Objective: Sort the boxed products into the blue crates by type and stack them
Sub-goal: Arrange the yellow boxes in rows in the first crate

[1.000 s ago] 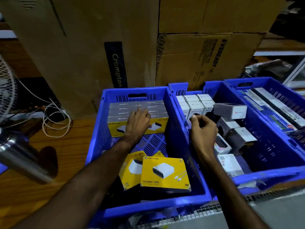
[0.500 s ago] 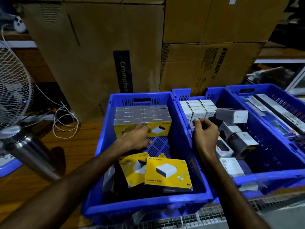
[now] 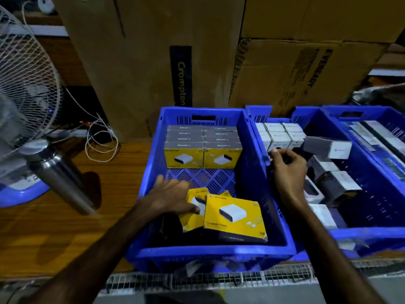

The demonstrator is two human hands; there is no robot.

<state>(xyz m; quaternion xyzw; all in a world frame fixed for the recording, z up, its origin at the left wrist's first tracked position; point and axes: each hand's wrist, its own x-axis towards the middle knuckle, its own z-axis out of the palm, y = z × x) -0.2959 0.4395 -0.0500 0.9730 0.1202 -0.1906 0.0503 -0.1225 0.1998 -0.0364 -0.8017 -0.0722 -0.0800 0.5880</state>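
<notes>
The step in hand looks like gathering loose charger boxes for the row. The left hand (image 3: 169,197), fingers loosely spread, rests on a tilted yellow charger box (image 3: 192,210) at 6 o'clock in the left blue crate (image 3: 151,172); next it must close on it and stand it by the stacked yellow boxes (image 3: 202,145) at 12 o'clock. The right hand (image 3: 288,170), fingers curled on something dark, works in the middle crate (image 3: 372,234) among white boxes (image 3: 279,133) and jumbled grey ones (image 3: 327,147).

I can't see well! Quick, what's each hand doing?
Left hand: open, reaching onto a yellow box.
Right hand: fingers curled; cannot tell if holding anything.
</notes>
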